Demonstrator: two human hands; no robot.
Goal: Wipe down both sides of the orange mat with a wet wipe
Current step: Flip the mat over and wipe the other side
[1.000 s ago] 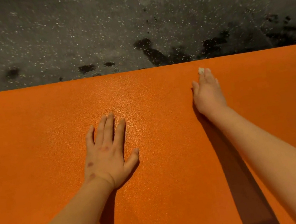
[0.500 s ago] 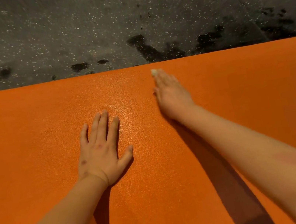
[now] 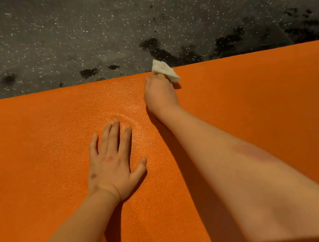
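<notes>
The orange mat lies flat and fills the lower two thirds of the head view, its far edge running straight across. My left hand rests palm down on it with fingers straight and spread. My right hand reaches to the mat's far edge and its curled fingers pinch a small white wet wipe. The wipe sticks up past my fingers and over the mat's edge. My right fingertips are hidden behind the hand.
Beyond the mat is a dark grey speckled floor with several black wet-looking patches near the mat's far edge. The mat runs out of view to the left, right and below.
My right hand slid left along the mat's far edge, from flat over the wipe to lifting it in curled fingers. My left hand has stayed pressed in place.
</notes>
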